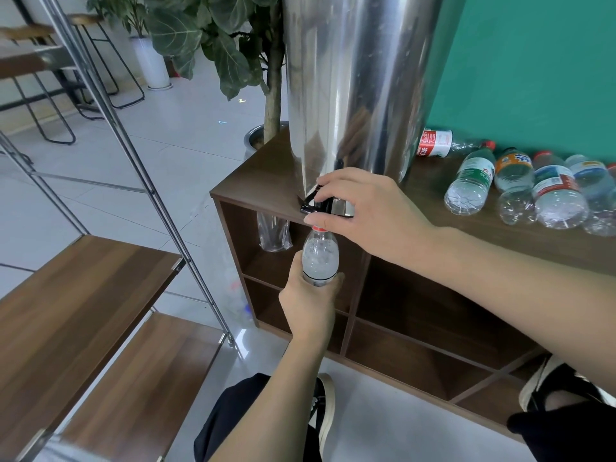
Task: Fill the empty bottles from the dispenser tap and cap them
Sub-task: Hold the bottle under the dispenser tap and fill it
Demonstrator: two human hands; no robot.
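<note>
A tall steel dispenser (353, 78) stands on a brown cabinet (493, 241). Its black tap (315, 203) juts over the cabinet's front edge. My right hand (366, 215) grips the tap, fingers curled over its lever. Directly under the tap my left hand (308, 305) holds a clear plastic bottle (320, 255) upright by its body, its uncapped neck just below the spout. The bottle's shoulder looks wet or partly filled. Several capped and uncapped empty bottles (520, 188) lie on their sides on the cabinet top to the right.
A plastic sleeve of cups (274, 233) hangs in the cabinet's top-left cubby. A metal-framed rack with wooden shelves (83, 295) stands to the left. A potted plant (233, 45) rises behind the cabinet. My legs and shoes are on the white floor below.
</note>
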